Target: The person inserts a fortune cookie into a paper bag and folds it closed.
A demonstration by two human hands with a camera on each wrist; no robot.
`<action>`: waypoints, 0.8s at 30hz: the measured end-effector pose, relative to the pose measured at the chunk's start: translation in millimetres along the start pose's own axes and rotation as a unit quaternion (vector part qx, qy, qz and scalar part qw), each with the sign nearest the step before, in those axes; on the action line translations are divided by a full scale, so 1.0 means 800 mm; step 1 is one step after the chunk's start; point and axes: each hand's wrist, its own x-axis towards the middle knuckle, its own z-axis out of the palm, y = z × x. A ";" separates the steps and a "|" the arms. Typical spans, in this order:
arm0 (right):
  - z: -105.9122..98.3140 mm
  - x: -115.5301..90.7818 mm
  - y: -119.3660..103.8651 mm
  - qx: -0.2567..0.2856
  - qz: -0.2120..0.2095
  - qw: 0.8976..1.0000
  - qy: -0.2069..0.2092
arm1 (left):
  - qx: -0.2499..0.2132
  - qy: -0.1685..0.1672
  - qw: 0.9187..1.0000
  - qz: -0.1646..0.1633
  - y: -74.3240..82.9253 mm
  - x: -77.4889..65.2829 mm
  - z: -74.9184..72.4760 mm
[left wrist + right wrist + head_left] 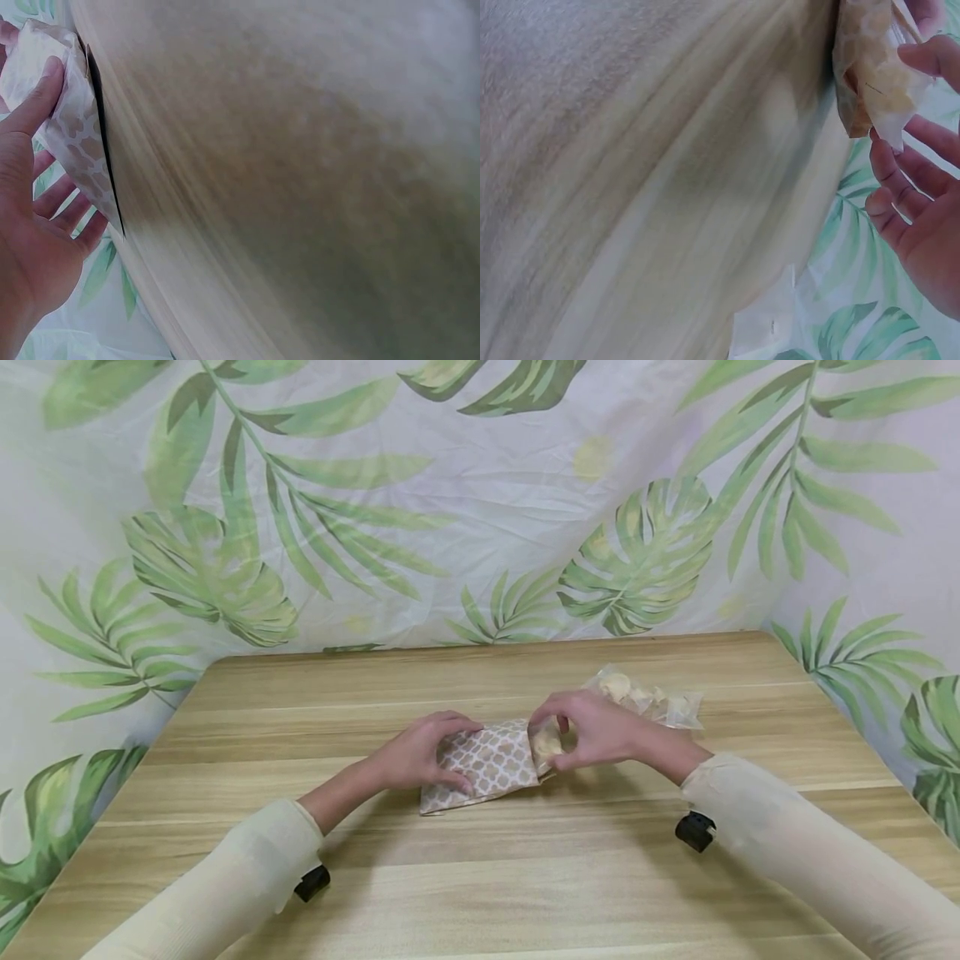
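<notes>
A tan paper bag [491, 758] with a white lattice pattern lies on its side on the wooden table. My left hand [412, 753] grips its left part, the thumb [46, 94] on the near face and the fingers behind. At the bag's open right end, my right hand [603, 727] pinches a small clear plastic packet [547, 742] with pale yellow contents. Part of that packet is inside the bag's mouth, seen also in the right wrist view beside the thumb [930, 56]. What lies deeper in the bag is hidden.
Several similar clear packets [617, 685] with pale yellow pieces lie behind my right forearm, partly covered by it. The wooden table [480, 893] ends at a leaf-printed cloth [495, 510] at the back and sides. Each wrist carries a small black camera [695, 832].
</notes>
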 end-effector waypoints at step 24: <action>0.008 -0.009 -0.001 -0.063 0.055 0.997 -0.001 | 0.002 -0.002 1.000 -0.004 0.000 -0.001 -0.001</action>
